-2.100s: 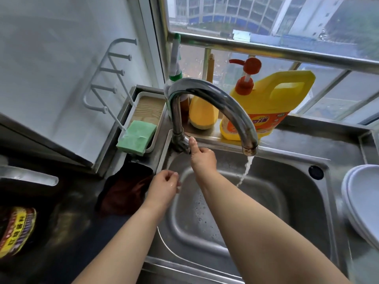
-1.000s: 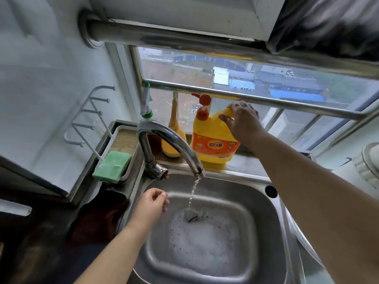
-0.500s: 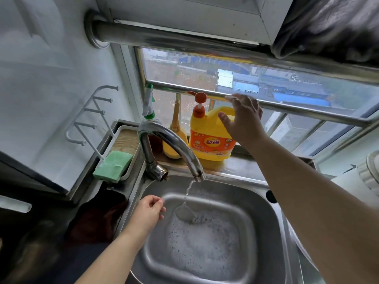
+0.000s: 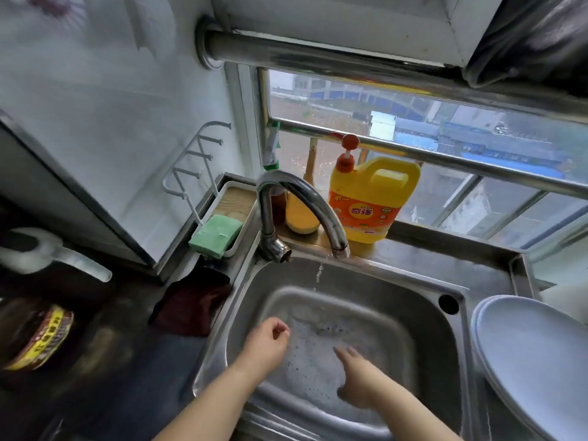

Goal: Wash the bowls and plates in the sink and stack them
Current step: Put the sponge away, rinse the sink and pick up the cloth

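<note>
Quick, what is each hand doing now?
Left hand: loosely curled, holding nothing.
Right hand: open, fingers straight, over the foamy sink.

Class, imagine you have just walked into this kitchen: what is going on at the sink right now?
A person stands at a steel sink with both hands over foamy water in the basin. The left hand hangs loosely curled, holding nothing; the right hand reaches flat into the suds. The tap only dribbles. White plates are stacked to the right of the sink, and a yellow detergent bottle stands on the sill.
</note>
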Tool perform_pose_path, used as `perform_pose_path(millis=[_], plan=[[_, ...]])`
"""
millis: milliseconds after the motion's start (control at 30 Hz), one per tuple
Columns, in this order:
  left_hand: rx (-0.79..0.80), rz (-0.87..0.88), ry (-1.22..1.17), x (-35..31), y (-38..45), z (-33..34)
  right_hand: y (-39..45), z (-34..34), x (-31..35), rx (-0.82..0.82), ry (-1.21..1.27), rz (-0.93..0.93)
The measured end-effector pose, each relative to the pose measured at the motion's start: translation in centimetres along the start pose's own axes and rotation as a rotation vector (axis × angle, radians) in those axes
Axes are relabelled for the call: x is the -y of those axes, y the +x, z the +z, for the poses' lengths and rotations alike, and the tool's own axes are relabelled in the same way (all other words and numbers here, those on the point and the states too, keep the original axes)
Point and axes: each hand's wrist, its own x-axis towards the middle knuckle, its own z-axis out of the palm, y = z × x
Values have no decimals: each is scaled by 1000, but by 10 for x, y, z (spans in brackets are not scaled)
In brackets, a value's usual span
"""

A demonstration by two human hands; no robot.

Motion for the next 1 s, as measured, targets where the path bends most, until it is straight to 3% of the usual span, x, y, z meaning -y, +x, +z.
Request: perform_pose_path(millis=[100, 200, 267, 400, 467, 567, 667, 800, 933, 1000], plan=[[-152, 63, 107, 7, -3, -19, -2, 0, 12, -120, 36, -131], [-518, 129, 280, 21, -1, -52, -6, 0, 26, -221, 101, -181], [-670, 92, 412, 31, 4, -77, -11, 0, 39, -274, 139, -240], [-482, -101, 607, 56, 17, -110, -13, 7, 67, -353, 206, -325], [-437, -85, 684, 66, 22, -117, -13, 15, 81, -384, 280, -320], [-469, 34, 751, 65, 25, -126, -13, 25, 96, -410, 403, -292], [-461, 211, 567, 50, 21, -133, -19, 25, 112, -504, 440, -348], [-182, 512, 422, 19, 3, -132, -31, 12, 135, -777, 273, -506], [95, 696, 326, -5, -1, -119, -28, -4, 137, -1007, 113, -388], [137, 738, 279, -11, -1, -111, -34, -13, 126, -1001, 205, -297]])
